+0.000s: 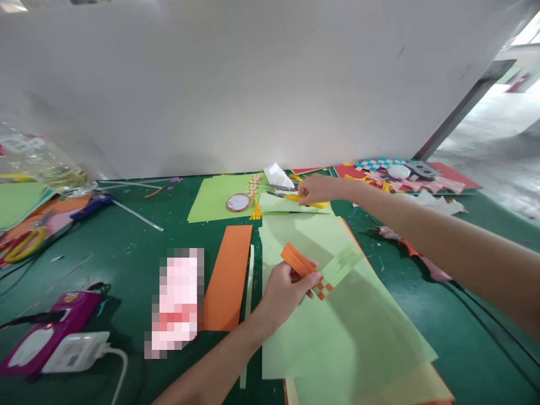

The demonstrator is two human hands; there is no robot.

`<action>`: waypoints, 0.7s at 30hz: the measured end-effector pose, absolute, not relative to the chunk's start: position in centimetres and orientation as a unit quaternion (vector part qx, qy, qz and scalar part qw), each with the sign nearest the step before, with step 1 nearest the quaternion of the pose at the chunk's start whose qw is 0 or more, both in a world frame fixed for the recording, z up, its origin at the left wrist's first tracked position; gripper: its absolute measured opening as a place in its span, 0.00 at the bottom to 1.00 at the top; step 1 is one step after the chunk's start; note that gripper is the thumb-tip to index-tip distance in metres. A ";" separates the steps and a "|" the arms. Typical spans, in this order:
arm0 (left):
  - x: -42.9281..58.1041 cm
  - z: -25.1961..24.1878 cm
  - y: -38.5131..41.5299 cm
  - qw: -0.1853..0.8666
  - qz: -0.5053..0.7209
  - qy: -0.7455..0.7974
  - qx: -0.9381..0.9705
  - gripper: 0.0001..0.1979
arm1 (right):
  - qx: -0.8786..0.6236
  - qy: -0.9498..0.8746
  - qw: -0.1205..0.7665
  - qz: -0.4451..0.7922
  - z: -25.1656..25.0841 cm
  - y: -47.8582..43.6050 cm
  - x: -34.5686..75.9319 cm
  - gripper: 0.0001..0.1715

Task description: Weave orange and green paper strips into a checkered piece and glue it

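Note:
My left hand [283,292] is closed on a woven piece of paper strips [324,288], with orange strips sticking out to the upper left and pale green strips to the upper right. A small orange and green checkered patch shows at its lower end. Farther off, my right hand [317,189] grips the yellow handle of a pair of scissors [291,197], whose blades point left over a folded pale green paper. Under my left hand lies a stack of pale green sheets [312,349]. Left of it are a thin green strip [250,281] and an orange paper [228,275].
A round red-rimmed piece [238,202] and a yellow tassel [256,210] lie on green paper. A purple power strip [54,332], a blue glue gun [90,207] and other scissors [27,244] sit left. A pink-wrapped tool with a cord [434,270] lies right. A white wall [253,84] stands behind.

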State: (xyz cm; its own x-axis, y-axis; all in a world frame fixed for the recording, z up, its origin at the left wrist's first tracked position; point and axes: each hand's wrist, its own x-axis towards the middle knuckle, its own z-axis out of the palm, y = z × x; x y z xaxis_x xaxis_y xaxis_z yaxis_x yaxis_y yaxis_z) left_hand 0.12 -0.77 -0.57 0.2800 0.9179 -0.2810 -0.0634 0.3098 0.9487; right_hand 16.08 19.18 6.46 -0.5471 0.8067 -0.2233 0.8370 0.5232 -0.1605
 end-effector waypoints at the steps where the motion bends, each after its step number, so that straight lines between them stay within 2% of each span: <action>1: 0.1 -0.7 -0.7 0.658 0.373 0.472 0.454 0.13 | 0.480 0.866 0.067 -0.122 6.1 19.7 15.6 0.12; 6: -0.1 -1.0 -0.5 0.658 0.371 0.473 0.453 0.13 | 0.526 0.835 0.092 -0.133 5.2 22.1 15.1 0.18; 15: 0.0 -0.6 -0.6 0.660 0.374 0.470 0.451 0.14 | 0.608 0.783 0.115 -0.067 3.9 24.6 16.6 0.19; 21: 0.1 -0.7 -0.6 0.668 0.384 0.464 0.437 0.15 | 0.629 0.771 0.088 -0.049 2.3 25.0 17.2 0.20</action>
